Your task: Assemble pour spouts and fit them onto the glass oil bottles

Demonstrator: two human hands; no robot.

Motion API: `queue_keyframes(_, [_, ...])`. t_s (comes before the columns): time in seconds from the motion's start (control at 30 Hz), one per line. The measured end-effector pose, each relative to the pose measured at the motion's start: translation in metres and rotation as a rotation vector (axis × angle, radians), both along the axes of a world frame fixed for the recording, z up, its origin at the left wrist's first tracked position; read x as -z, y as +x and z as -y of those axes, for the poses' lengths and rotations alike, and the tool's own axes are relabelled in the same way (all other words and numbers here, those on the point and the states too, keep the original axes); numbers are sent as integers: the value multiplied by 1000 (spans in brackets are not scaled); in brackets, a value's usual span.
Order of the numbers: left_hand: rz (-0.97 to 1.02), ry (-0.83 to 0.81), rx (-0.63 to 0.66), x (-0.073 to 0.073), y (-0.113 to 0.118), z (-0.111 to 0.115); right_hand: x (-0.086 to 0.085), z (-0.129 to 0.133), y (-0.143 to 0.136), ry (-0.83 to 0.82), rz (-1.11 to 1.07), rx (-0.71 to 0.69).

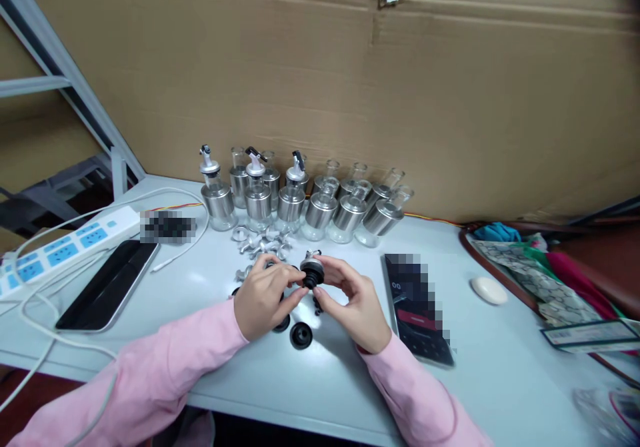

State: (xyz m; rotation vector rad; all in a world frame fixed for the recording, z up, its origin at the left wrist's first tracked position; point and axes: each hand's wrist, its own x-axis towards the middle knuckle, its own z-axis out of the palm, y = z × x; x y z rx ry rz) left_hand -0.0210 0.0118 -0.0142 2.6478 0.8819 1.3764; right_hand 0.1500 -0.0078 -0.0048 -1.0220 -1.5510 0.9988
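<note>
Between my two hands is a bottle pourer stopper (pixel 313 272), with a silver cap on top and a black ribbed plug below. My left hand (pixel 267 294) pinches its left side near the plug. From the right, the thumb and fingers of my right hand (pixel 357 300) close on the same stopper. A black ring-shaped plug (pixel 301 335) lies on the table just below, and other black parts are partly hidden under my left hand. Behind my left hand lies a pile of silver pourer tops (pixel 267 242).
Several glass bottles with steel sleeves (pixel 320 214) stand at the back; 3 carry pourers. A phone (pixel 417 310) lies at right, beside a white oval object (pixel 489 290) and a bag (pixel 550 274). At left are another phone (pixel 110 286), a power strip (pixel 75 247) and cables.
</note>
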Motion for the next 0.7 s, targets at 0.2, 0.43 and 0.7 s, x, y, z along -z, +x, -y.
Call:
queue_keyframes(0.2, [-24,22,24,-6,-4,-3,1,0,0,18,41,6])
queue_keyframes(0.43, [-53,-43,117,-10,-9,-9,-2,1,-1,59,155,22])
queue_keyframes(0.7, [77,-460,307,-29,-30,-17,-3,5,-3,71,184,-11])
